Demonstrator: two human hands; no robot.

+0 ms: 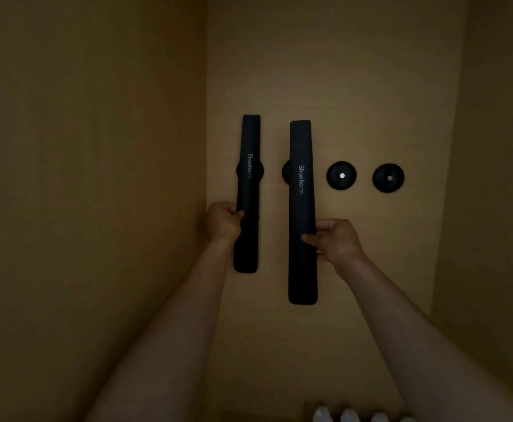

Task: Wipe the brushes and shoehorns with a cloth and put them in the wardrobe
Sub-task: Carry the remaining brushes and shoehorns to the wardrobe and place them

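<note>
Head view: left hand [222, 224], right hand [335, 240] grip black "Shoehorn"-lettered left shoehorn [247, 193], right shoehorn [302, 214].

Two bare black round wall mounts [341, 175] [388, 177]; white bottle tops [348, 415] below.

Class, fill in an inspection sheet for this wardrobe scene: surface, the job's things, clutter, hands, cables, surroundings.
Surface: wardrobe back panel, tan, dimly lit.
Job's things: left shoehorn and right shoehorn, black, upright, each over a round mount; two free round mounts to their right.
Clutter: white objects at bottom edge, too cropped to identify.
Hands: left hand grips left shoehorn; right hand grips right shoehorn.
Cables: nothing seen.
Surroundings: wardrobe side walls.
</note>
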